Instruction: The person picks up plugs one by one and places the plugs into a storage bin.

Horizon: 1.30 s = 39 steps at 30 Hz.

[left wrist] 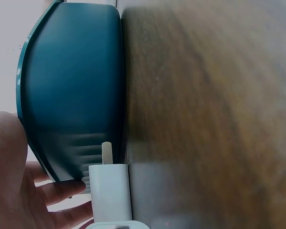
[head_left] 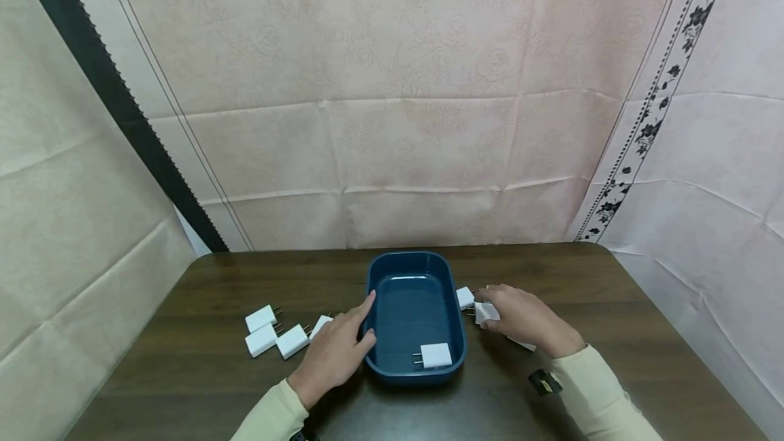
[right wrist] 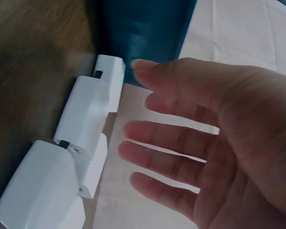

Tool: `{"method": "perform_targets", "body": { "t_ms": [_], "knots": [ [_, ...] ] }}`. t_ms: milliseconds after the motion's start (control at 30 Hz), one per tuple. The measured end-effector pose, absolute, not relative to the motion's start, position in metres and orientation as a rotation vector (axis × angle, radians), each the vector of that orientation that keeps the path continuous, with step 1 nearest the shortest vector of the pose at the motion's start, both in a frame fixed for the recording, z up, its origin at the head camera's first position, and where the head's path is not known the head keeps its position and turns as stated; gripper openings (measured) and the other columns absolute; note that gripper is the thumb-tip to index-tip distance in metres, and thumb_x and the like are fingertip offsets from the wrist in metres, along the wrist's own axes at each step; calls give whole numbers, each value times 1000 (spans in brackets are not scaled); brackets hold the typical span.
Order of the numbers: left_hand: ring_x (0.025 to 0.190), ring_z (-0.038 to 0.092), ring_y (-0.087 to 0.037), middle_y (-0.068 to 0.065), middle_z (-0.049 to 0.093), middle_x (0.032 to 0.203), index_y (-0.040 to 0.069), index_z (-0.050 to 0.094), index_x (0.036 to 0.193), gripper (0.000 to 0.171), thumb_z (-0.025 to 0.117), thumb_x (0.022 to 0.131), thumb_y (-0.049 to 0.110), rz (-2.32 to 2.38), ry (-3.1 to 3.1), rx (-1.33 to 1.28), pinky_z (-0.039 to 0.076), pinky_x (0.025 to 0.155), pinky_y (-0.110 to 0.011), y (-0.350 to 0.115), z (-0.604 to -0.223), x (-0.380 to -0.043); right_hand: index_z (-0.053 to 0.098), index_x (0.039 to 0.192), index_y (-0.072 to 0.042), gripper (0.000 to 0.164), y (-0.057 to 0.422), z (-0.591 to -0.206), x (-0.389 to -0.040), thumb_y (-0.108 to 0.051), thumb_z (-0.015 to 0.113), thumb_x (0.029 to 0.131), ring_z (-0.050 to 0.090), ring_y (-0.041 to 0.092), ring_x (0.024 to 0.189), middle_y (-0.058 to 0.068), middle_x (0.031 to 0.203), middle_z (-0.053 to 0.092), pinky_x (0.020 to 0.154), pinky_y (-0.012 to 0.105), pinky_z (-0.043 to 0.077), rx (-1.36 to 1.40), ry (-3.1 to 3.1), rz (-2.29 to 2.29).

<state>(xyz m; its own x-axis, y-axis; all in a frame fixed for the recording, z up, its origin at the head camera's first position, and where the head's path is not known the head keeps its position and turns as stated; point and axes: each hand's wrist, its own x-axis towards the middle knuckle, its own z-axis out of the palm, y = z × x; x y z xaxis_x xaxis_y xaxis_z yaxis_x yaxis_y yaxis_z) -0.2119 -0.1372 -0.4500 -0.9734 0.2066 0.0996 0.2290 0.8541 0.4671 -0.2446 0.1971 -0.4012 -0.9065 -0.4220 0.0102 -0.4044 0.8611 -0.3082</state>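
A deep blue tray sits on the table with one white charger plug in its near right corner. My left hand is at the tray's left side, its index finger stretched along the rim and the thumb near the wall. To the right of the tray, my right hand reaches over a white charger plug, partly hiding it. In the right wrist view its fingers are spread loosely beside several charger plugs, with nothing between them and the thumb.
Several white charger plugs lie left of the tray, some partly behind my left hand. Another plug lies close to the tray's right wall. Patterned cloth hangs behind the brown wooden table and along both sides.
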Motion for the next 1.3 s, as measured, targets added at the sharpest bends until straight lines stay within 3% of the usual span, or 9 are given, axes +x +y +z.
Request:
{"method": "perform_targets", "body": {
  "t_ms": [567,1100,1300],
  "knots": [
    [109,63,-22,-5,55,150,25,32,160,63,53,101,36,-739,-2979,-351,52,92,-52,-137,-450,-213,69,124,-9,46,198,-418,-252,-8,84,80,67,31,104,15,122,69,89,58,56,-621,2963,-468],
    [114,63,-25,-6,55,151,25,32,160,63,53,101,36,-754,-2974,-353,52,95,-54,-136,-450,-213,72,118,-7,42,193,-427,-256,0,83,78,67,29,105,11,116,73,97,56,53,-653,2948,-396],
    [106,62,-21,-6,56,150,25,32,160,63,53,101,35,-753,-2977,-353,53,90,-51,-137,-450,-212,72,118,-7,41,192,-427,-257,0,83,78,67,29,106,12,116,73,96,57,53,-669,2946,-388]
  ]
}}
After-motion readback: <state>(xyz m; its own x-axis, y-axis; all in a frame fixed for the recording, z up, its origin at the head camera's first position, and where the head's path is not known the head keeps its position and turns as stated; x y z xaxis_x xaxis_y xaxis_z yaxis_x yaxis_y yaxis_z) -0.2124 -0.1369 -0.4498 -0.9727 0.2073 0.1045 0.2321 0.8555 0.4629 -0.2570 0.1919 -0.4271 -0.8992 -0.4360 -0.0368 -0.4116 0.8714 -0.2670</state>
